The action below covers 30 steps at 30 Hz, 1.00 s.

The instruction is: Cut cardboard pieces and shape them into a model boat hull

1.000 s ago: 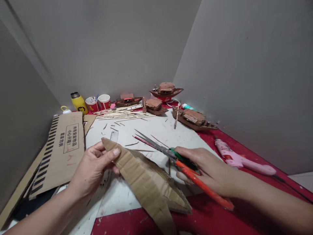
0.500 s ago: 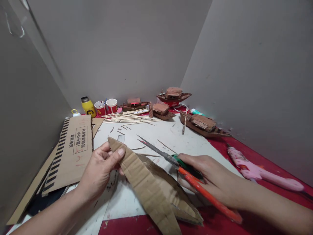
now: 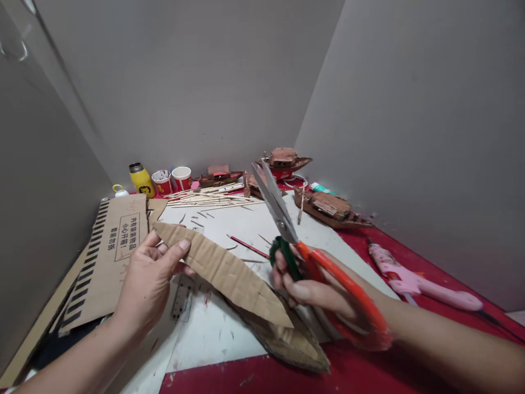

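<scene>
My left hand [image 3: 153,273] pinches one pointed end of a leaf-shaped cardboard piece [image 3: 221,268], thumb on top and fingers beneath. Under that piece's far end lies a boat-shaped cardboard hull [image 3: 287,345], partly covered by it. My right hand [image 3: 315,290] is closed around the scissors [image 3: 283,219], which have one green and one orange handle. Their blades point up and away, slightly parted, with nothing between them. On the white board, a red pencil [image 3: 248,246] lies left of the scissors' handles, and a clear ruler [image 3: 182,298] is partly hidden beside my left hand.
Brown model boats [image 3: 332,208] stand along the back and right, near a bundle of thin sticks [image 3: 213,198]. A pink glue gun [image 3: 422,287] rests at right. Printed cardboard [image 3: 104,262] lies at left; a yellow bottle [image 3: 141,179] and paper cups [image 3: 181,179] stand behind.
The scissors have swung upright in my right hand, blades now pointing up. The leaf-shaped piece has tilted flatter and shifted left with my left hand, and the red pencil shows.
</scene>
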Each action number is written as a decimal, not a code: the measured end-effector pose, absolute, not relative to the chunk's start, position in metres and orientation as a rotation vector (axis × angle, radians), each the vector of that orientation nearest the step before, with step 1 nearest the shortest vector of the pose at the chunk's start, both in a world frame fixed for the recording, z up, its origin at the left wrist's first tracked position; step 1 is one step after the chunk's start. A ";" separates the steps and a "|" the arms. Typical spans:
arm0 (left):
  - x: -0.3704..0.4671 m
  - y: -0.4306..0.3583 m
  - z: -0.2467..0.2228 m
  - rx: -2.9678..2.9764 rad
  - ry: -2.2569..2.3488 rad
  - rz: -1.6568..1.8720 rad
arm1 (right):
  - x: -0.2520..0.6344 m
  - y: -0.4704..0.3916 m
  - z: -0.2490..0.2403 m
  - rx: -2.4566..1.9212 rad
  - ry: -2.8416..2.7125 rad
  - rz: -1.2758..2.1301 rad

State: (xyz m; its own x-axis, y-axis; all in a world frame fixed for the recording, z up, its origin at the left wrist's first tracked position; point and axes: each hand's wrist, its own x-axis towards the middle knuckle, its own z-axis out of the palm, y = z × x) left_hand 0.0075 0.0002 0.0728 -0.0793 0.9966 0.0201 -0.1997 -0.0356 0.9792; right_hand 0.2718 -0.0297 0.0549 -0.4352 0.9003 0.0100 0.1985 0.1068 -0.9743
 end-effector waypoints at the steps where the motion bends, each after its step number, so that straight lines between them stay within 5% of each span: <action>1: 0.008 0.000 0.072 1.037 1.104 1.376 | 0.266 -0.029 0.056 -1.086 -1.702 1.409; 13: 0.023 -0.023 0.061 1.033 0.952 0.988 | 0.223 -0.025 0.064 -0.994 -1.661 1.500; 30: 0.012 -0.011 0.075 0.933 1.093 1.332 | 0.259 -0.032 0.034 -0.998 -1.435 1.430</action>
State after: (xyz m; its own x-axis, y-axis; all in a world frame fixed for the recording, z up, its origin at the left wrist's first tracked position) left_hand 0.0119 -0.0111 0.0746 -0.0660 0.9954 -0.0698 -0.2629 0.0501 0.9635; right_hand 0.2587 -0.0322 0.0339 -0.3157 0.9483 0.0338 -0.0306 0.0254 -0.9992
